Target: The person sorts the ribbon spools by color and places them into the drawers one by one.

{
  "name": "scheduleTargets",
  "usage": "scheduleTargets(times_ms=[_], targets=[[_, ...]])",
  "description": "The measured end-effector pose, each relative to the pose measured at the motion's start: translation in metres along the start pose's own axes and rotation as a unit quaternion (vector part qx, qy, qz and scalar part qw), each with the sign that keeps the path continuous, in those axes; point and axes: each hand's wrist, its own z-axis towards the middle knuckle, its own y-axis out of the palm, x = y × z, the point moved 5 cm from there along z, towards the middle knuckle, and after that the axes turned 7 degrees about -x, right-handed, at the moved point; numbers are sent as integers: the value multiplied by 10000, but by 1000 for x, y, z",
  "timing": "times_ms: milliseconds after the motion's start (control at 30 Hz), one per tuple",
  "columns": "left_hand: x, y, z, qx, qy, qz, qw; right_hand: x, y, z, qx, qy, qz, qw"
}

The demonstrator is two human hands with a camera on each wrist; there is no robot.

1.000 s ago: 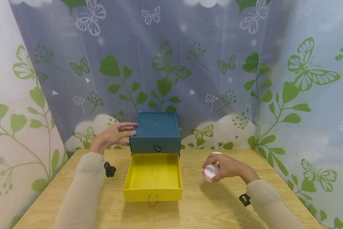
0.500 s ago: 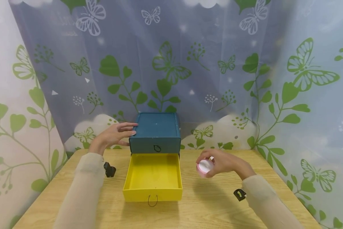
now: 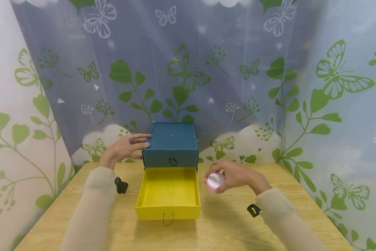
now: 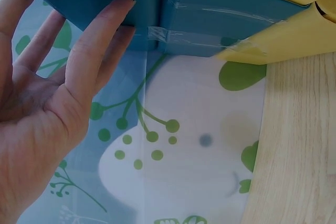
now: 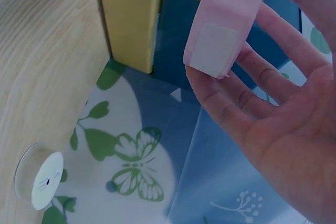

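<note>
A blue drawer box point(image 3: 173, 137) stands at the back of the table with its lower yellow drawer point(image 3: 167, 213) pulled out; nothing lies inside that drawer. My left hand point(image 3: 121, 149) rests on the box's left side, its extended fingers touching the top edge and side wall point(image 4: 113, 17). Between thumb and fingers, my right hand point(image 3: 239, 175) holds a roll of pink ribbon point(image 3: 215, 180) above the table, just right of the drawer. In the right wrist view the pink ribbon roll point(image 5: 223, 30) shows a pale label on its band.
A white spool point(image 5: 47, 179) stands on the table in the right wrist view. The upper blue drawer point(image 3: 169, 158), with a black loop, is closed. A butterfly-patterned curtain point(image 3: 188, 69) hangs behind the wooden table point(image 3: 232, 226).
My right hand has carried the pink ribbon roll leftward toward the yellow drawer and slightly up in the head view. My left hand and the box have stayed in place.
</note>
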Motion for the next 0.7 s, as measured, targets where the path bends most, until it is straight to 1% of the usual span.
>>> scheduleTargets(times_ms=[133,300,467,700], targets=[[-1,0,1,-2,19,-14,10000,-9,-2,5,-13,-71,26,10000],[-2,0,0,-9,-29,-45,10000,-18,-2,10,-18,-205,18,9998],[-2,1,0,-53,-19,-12,10000,-26,-4,15,73,-302,-109,9995],[0,-1,0,12,-1,37,10000,-41,-8,23,66,-358,-262,9990]])
